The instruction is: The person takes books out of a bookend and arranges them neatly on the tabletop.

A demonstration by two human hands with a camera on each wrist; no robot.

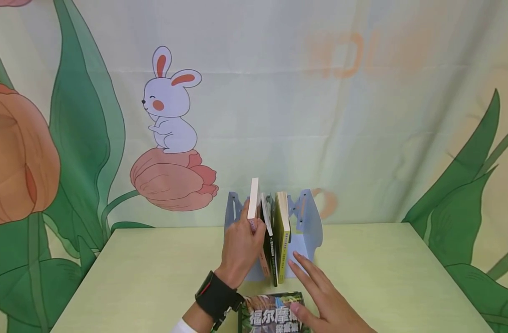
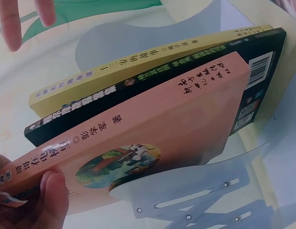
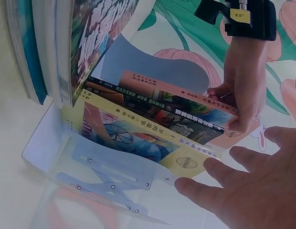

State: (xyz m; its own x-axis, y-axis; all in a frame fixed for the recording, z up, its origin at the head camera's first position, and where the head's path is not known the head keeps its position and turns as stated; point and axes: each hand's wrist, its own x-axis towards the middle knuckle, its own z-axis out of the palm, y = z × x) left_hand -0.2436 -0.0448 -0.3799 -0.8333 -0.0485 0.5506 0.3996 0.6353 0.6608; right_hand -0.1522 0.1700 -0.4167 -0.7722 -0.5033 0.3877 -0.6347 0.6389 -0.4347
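Note:
My left hand (image 1: 241,247) grips the top end of a pink book (image 2: 186,109), thumb on its cover, at the left side of a pale blue expandable bookend (image 1: 311,222). To the right of it in the bookend stand a black book (image 1: 273,263) and a yellow book (image 1: 284,252), spines toward me. The lower part of the pink book is partly hidden by my hand in the head view. My right hand (image 1: 326,296) hovers with fingers spread, to the right of the yellow book; in the right wrist view its fingertips (image 3: 186,186) are near that book's top end.
A dark book with large white characters (image 1: 274,317) lies at the table's front edge, on top of other books in the right wrist view (image 3: 40,62). Behind the pale green table (image 1: 370,268) hangs a curtain with a printed rabbit (image 1: 172,106).

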